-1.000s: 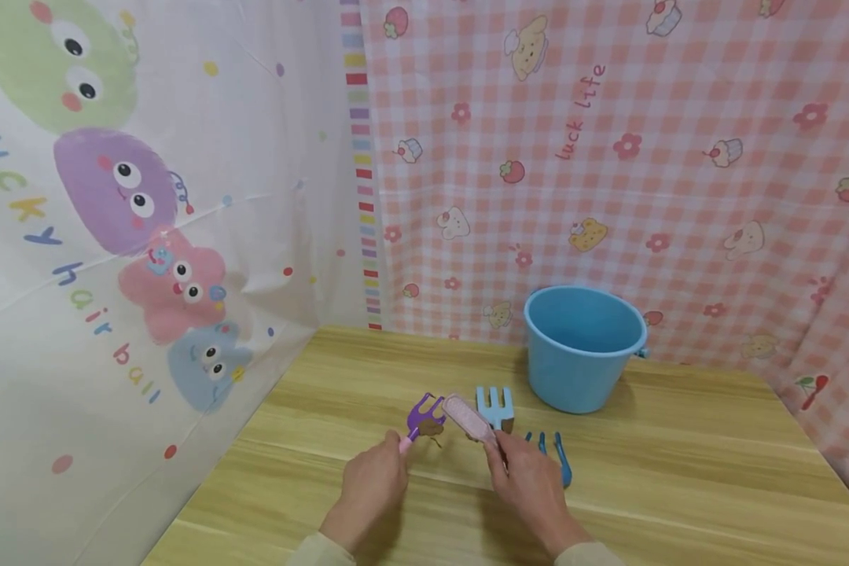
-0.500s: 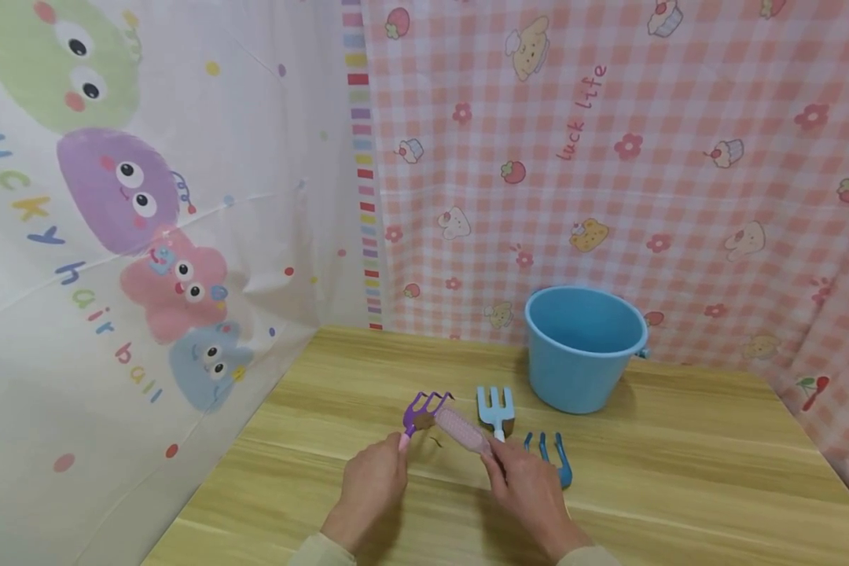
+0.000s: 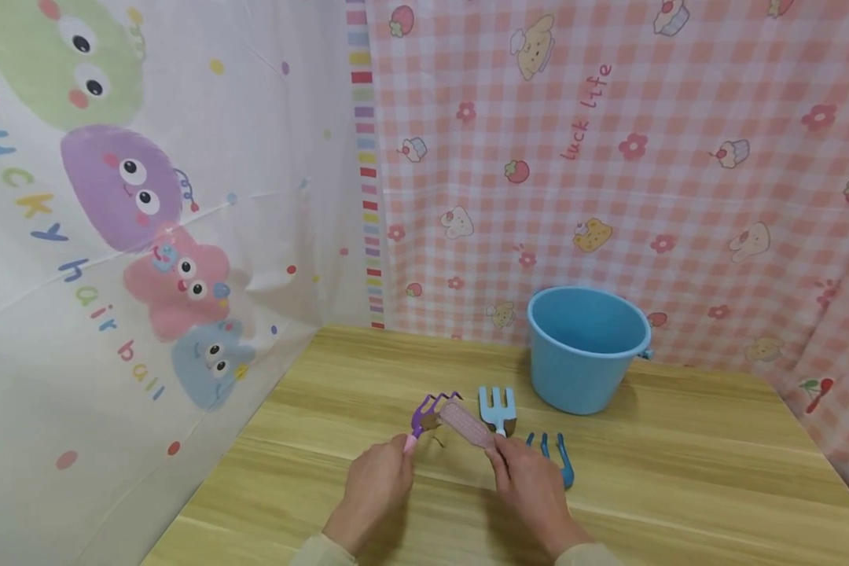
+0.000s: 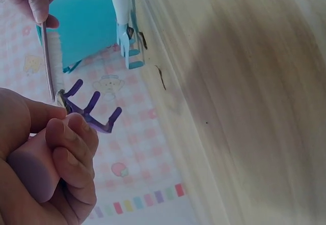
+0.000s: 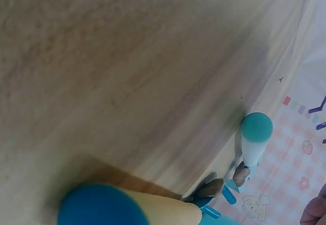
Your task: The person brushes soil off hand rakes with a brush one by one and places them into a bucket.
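My left hand [image 3: 376,479] grips the pink handle [image 4: 36,166] of a small purple hand rake [image 4: 91,115], raised off the table with its prongs pointing away. Brown, soil-like matter [image 3: 430,422] clings to the rake's head. In my right hand [image 3: 534,479] is a pink brush [image 3: 464,425], held with its head against or just beside the rake's soiled part. White bristles [image 4: 54,49] show along one side of the brush in the left wrist view. Whether the bristles touch the rake is hard to tell.
Behind the right hand lie a light-blue fork [image 3: 498,405] and a dark-blue rake [image 3: 566,472], with brown lumps [image 5: 210,188] on them. A blue bucket [image 3: 586,358] stands at the back right. Brown shreds [image 4: 161,77] lie on the wooden table [image 3: 311,424]. Patterned cloths hang behind and left.
The purple rake has turned so its prongs lean further right. The brush has dipped, moved left and then slightly back right along the rake's head. Both hands keep their hold.
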Tool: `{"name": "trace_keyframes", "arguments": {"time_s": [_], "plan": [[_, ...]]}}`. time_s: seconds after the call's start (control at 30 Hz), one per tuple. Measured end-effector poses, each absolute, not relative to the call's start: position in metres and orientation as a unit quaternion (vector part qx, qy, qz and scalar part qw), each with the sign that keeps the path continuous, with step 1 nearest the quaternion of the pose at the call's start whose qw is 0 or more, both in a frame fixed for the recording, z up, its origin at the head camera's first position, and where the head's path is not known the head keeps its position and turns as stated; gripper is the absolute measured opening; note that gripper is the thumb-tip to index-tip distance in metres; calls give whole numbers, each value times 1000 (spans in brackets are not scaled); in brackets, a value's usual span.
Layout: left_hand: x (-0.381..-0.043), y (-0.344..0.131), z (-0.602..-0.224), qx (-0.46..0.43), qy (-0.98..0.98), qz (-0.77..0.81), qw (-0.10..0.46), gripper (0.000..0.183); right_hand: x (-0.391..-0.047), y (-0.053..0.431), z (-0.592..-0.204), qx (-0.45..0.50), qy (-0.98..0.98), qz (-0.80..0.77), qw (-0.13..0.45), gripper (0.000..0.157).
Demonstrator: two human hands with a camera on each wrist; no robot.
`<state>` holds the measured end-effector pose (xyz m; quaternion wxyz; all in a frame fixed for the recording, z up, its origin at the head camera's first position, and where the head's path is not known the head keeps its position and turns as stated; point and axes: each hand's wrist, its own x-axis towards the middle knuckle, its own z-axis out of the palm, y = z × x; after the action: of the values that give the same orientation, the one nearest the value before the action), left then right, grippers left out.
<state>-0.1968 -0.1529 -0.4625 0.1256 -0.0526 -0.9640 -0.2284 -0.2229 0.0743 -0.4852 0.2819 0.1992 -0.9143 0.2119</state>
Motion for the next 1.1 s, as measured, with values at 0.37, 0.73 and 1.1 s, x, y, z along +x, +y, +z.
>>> {"name": "trace_keyframes", "arguments": {"time_s": [0.37, 0.73, 1.1], "plan": [[-199, -152, -466, -39, -962, -251, 99, 23, -220, 76, -489, 249, -890, 205, 322, 14], [-196, -149, -457, -72, -951, -287, 87, 31, -221, 73, -487, 203, -916, 213, 274, 15], [-196, -147, -458, -61, -960, -255, 93, 30, -218, 66, -484, 192, -919, 208, 274, 11]]}}
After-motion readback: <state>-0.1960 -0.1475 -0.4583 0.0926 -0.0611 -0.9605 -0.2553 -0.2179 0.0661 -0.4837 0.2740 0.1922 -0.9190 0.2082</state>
